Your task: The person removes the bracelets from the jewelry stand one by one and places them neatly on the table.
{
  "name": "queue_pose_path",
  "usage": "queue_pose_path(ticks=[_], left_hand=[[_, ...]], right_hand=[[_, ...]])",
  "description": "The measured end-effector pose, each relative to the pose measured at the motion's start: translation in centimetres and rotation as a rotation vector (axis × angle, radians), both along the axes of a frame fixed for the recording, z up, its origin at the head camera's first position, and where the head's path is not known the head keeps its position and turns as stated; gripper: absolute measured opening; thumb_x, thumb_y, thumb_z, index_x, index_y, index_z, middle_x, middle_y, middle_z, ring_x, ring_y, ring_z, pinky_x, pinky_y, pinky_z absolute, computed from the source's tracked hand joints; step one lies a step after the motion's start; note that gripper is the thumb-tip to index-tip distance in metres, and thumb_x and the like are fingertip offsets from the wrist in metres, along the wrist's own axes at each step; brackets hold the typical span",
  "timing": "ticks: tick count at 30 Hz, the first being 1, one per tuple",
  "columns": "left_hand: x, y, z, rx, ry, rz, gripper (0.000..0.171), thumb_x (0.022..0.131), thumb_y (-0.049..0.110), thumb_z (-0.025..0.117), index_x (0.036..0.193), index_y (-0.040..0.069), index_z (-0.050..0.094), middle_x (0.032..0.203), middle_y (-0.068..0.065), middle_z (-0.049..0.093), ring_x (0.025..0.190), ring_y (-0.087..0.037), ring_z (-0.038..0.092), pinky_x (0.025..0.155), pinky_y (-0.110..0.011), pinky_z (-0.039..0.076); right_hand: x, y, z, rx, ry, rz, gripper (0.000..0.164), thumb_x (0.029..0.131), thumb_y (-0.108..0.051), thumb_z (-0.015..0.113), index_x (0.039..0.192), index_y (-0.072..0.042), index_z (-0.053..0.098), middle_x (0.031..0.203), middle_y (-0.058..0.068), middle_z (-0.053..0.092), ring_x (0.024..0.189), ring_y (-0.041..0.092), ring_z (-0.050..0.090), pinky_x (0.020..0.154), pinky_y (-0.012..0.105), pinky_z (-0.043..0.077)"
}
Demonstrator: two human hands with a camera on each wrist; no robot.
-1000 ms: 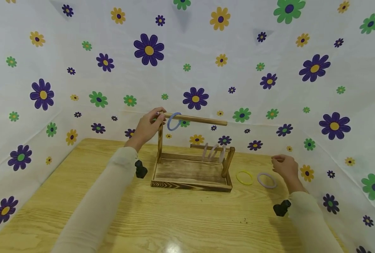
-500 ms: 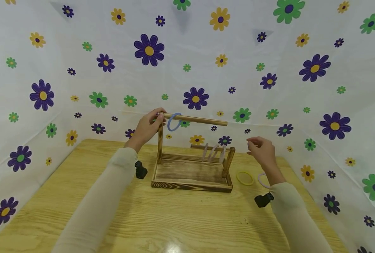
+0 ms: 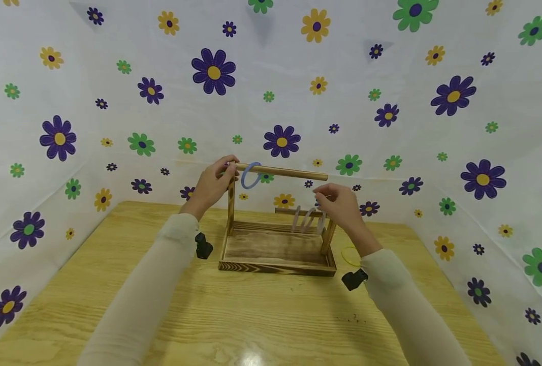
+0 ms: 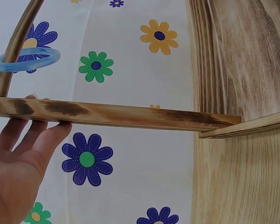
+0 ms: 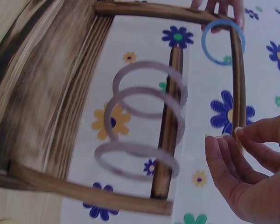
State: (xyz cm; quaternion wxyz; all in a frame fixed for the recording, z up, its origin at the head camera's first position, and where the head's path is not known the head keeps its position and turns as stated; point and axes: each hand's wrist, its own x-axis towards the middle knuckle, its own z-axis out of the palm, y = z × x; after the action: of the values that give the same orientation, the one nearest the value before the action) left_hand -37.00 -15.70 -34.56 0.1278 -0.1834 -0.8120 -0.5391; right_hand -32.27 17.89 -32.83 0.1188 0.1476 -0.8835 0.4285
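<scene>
A wooden stand (image 3: 277,271) has a tray base, two posts and two rods at different heights. My left hand (image 3: 213,184) grips the top of its tall left post, where the upper rod (image 3: 293,174) begins. On that rod, close to the left hand, hangs a blue ring (image 4: 30,64). Several pale purple rings (image 5: 144,148) hang on the lower rod (image 5: 168,126). My right hand (image 3: 341,206) hovers near the upper rod's free end, fingers bent loosely and nothing seen in them. In the right wrist view its fingertips overlap that rod; contact cannot be told.
A yellow ring (image 3: 345,258) lies on the wooden table (image 3: 261,310), right of the stand and partly covered by the right sleeve. A white cloth with printed flowers (image 3: 280,61) rises behind the table and along both sides.
My right hand has moved left from above the table's right side to the upper rod's end. Its arm now hides the loose purple ring on the table. The left hand keeps its grip.
</scene>
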Motion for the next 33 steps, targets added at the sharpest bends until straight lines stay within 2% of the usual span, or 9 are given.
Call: queue_pose_path(ticks=[4, 10, 12, 17, 19, 24, 33], left_hand=[[0.1, 0.0, 0.1, 0.003, -0.001, 0.003, 0.043, 0.112, 0.039, 0.040, 0.144, 0.013, 0.053, 0.125, -0.024, 0.067, 0.114, -0.033, 0.069, 0.088, -0.049, 0.056], [0.1, -0.1, 0.0, -0.002, 0.016, 0.016, 0.040, 0.112, 0.040, 0.041, 0.141, 0.016, 0.055, 0.121, -0.021, 0.068, 0.110, -0.032, 0.070, 0.082, -0.043, 0.056], [0.1, -0.2, -0.1, -0.002, 0.019, 0.016, 0.039, 0.112, 0.040, 0.041, 0.140, 0.016, 0.056, 0.120, -0.020, 0.068, 0.109, -0.031, 0.070, 0.082, -0.044, 0.056], [0.0, 0.0, 0.0, -0.007, 0.023, 0.017, 0.039, 0.112, 0.040, 0.041, 0.139, 0.016, 0.056, 0.122, -0.023, 0.068, 0.109, -0.031, 0.070, 0.078, -0.035, 0.054], [-0.1, 0.0, 0.0, -0.003, 0.025, 0.015, 0.040, 0.112, 0.040, 0.042, 0.140, 0.015, 0.056, 0.123, -0.025, 0.067, 0.110, -0.032, 0.069, 0.081, -0.037, 0.055], [-0.2, 0.0, 0.2, 0.007, 0.017, 0.008, 0.040, 0.112, 0.038, 0.043, 0.140, 0.013, 0.056, 0.123, -0.026, 0.067, 0.114, -0.037, 0.068, 0.096, -0.052, 0.055], [0.1, 0.1, 0.2, -0.001, 0.000, 0.008, 0.044, 0.112, 0.038, 0.040, 0.144, 0.011, 0.053, 0.126, -0.027, 0.065, 0.117, -0.039, 0.067, 0.099, -0.050, 0.054]], right_hand=[[-0.1, -2.3, 0.5, 0.008, 0.029, 0.052, 0.026, 0.104, -0.017, 0.060, 0.120, -0.001, 0.073, 0.112, 0.022, 0.075, 0.095, 0.035, 0.074, 0.075, 0.032, 0.061], [-0.6, -5.6, 0.5, 0.030, 0.040, 0.132, 0.024, 0.104, -0.017, 0.062, 0.119, -0.004, 0.074, 0.114, 0.017, 0.076, 0.104, 0.032, 0.073, 0.087, 0.044, 0.061], [-0.7, -6.5, 0.3, 0.029, 0.029, 0.151, 0.023, 0.103, -0.017, 0.063, 0.119, -0.004, 0.074, 0.115, 0.017, 0.076, 0.106, 0.031, 0.073, 0.088, 0.045, 0.061], [-1.1, -8.6, 0.0, 0.028, 0.031, 0.175, 0.023, 0.102, -0.016, 0.064, 0.118, -0.004, 0.075, 0.114, 0.016, 0.076, 0.104, 0.030, 0.074, 0.088, 0.042, 0.062], [-1.3, -9.4, 0.0, 0.026, 0.048, 0.185, 0.022, 0.102, -0.015, 0.064, 0.118, -0.003, 0.075, 0.115, 0.016, 0.076, 0.104, 0.030, 0.074, 0.089, 0.040, 0.062], [-1.6, -11.0, -0.3, -0.002, 0.069, 0.209, 0.023, 0.101, -0.011, 0.066, 0.120, -0.001, 0.073, 0.117, 0.018, 0.075, 0.107, 0.031, 0.074, 0.094, 0.039, 0.061], [-2.1, -12.8, -1.2, -0.097, 0.074, 0.216, 0.028, 0.099, -0.005, 0.066, 0.125, 0.005, 0.069, 0.123, 0.022, 0.072, 0.116, 0.034, 0.070, 0.101, 0.037, 0.059]])
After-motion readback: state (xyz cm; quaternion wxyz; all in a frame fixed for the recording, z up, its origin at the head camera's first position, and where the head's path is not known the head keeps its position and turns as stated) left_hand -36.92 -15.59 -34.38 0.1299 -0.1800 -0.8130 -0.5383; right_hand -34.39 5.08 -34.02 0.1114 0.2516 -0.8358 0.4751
